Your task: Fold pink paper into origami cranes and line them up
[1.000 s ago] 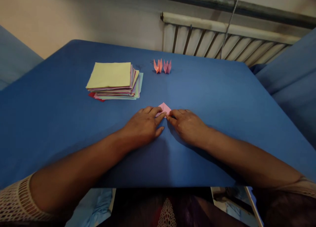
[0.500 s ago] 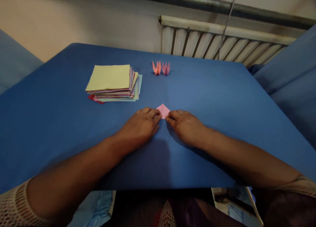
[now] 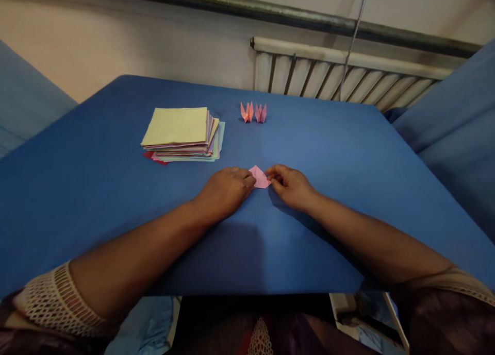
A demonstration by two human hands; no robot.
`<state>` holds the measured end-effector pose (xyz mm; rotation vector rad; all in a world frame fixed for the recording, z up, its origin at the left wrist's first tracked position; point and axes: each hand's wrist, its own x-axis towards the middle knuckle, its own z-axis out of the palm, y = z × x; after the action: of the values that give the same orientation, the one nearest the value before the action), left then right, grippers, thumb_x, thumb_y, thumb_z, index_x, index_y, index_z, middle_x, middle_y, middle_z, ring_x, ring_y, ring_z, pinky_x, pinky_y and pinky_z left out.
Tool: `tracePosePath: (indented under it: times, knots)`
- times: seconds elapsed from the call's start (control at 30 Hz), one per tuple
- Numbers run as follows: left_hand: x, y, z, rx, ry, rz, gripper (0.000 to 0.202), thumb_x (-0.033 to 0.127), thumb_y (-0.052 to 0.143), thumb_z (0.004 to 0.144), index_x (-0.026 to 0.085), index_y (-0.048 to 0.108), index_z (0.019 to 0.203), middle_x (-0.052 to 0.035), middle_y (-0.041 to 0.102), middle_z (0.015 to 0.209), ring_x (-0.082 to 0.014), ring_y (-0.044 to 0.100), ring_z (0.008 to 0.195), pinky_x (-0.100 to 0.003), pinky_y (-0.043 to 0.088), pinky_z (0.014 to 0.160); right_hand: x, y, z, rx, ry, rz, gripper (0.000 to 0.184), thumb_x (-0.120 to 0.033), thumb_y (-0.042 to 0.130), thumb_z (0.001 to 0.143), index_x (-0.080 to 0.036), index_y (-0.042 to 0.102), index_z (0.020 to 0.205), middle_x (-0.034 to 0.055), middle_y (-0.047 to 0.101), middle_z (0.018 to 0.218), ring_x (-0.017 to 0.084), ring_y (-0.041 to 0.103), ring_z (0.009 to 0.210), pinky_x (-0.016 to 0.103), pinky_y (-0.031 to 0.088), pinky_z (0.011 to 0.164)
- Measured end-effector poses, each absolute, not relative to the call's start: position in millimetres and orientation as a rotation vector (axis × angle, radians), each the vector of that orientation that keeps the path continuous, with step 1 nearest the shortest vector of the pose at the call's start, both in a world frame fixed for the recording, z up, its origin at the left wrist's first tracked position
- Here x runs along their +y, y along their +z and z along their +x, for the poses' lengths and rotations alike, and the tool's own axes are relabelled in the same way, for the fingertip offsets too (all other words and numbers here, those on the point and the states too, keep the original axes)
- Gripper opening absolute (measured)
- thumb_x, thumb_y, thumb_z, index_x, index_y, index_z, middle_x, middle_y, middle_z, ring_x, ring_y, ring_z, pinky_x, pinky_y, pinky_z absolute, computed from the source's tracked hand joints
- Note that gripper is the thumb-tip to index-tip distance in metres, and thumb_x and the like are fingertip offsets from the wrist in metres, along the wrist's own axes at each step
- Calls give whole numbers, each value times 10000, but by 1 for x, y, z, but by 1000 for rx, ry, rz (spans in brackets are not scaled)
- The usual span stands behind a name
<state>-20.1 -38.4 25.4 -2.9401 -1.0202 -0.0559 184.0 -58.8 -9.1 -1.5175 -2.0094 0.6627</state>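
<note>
A small folded pink paper [image 3: 259, 177] lies on the blue table [image 3: 348, 190] between my two hands. My left hand [image 3: 226, 189] rests on the table with its fingers curled, the fingertips pressing the paper's left edge. My right hand [image 3: 292, 186] pinches the paper's right corner with its fingers closed. A stack of coloured paper squares [image 3: 181, 133], yellow on top, sits to the back left. Two small folded paper figures, one orange [image 3: 246, 112] and one pink [image 3: 260, 113], stand side by side farther back.
A white radiator [image 3: 340, 77] and a grey pipe [image 3: 270, 12] run along the wall behind the table. A thin cord [image 3: 353, 33] hangs down in front of the radiator. Blue cushioned seats flank the table, one at the left [image 3: 23, 102] and one at the right [image 3: 460, 118].
My right hand's fingers went from lying flat to pinching the paper's right corner. More of the pink paper shows between my hands. The view shifted slightly.
</note>
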Motion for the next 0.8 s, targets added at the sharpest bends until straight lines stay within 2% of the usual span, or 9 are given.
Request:
tracePosePath:
  times: [0.1,0.27,0.33,0.43,0.5,0.57,0.7,0.8]
  knots:
    - [-36,23,-23,-1008,-25,-2903,271,207,423,977,146,687,968,-111,696,945,-248,627,845,-377,449,746,-62,-9,183,-1967,745,-1505,229,-114,528,889,-221,664,1039,44,741,972,168,689,864,335,535,817]
    - [-26,15,-34,-1090,-223,-2987,256,201,457,959,169,678,1084,-98,689,1149,-252,602,1060,-391,443,931,-73,-13,176,-2091,894,-1258,234,-168,537,914,-238,700,1067,17,750,993,143,688,849,294,528,788]
    - [-25,14,-36,-1196,-326,-3012,272,279,495,953,168,652,1145,-104,679,1159,-249,597,1064,-392,447,950,-73,-14,175,-2078,896,-1231,239,-170,531,918,-243,705,1064,7,747,971,136,682,836,283,524,781]
    - [-28,14,-35,-1265,-397,-3055,400,440,587,904,162,616,1190,-115,660,1180,-276,584,1090,-424,448,975,-64,-16,179,-1958,636,-1364,259,-142,515,908,-211,696,1081,40,722,1001,152,666,869,301,521,790]
    - [-29,14,-34,-1292,-416,-3086,388,431,637,865,162,618,1144,-119,654,1192,-290,576,1114,-445,442,995,-57,-18,184,-1934,530,-1418,282,-125,525,886,-176,680,1116,76,696,1059,165,661,886,315,525,793]
    - [-29,13,-34,-1363,-475,-3110,294,352,650,842,161,617,1063,-122,657,1181,-289,585,1112,-448,447,996,-52,-19,187,-1935,507,-1435,299,-141,540,884,-155,659,1158,101,674,1110,179,658,915,328,530,798]
    - [-25,10,-34,-1496,-690,-3216,141,252,652,789,188,592,899,-97,669,1148,-262,614,1091,-414,469,982,-51,-21,187,-1960,492,-1401,310,-250,578,910,-154,628,1200,123,665,1150,217,644,997,374,529,850]
    - [-24,7,-33,-1556,-840,-3281,126,214,656,757,201,589,863,-75,661,1165,-243,621,1084,-416,473,991,-55,-20,184,-2008,488,-1399,369,-338,610,912,-156,601,1233,136,665,1172,241,637,1021,419,513,905]
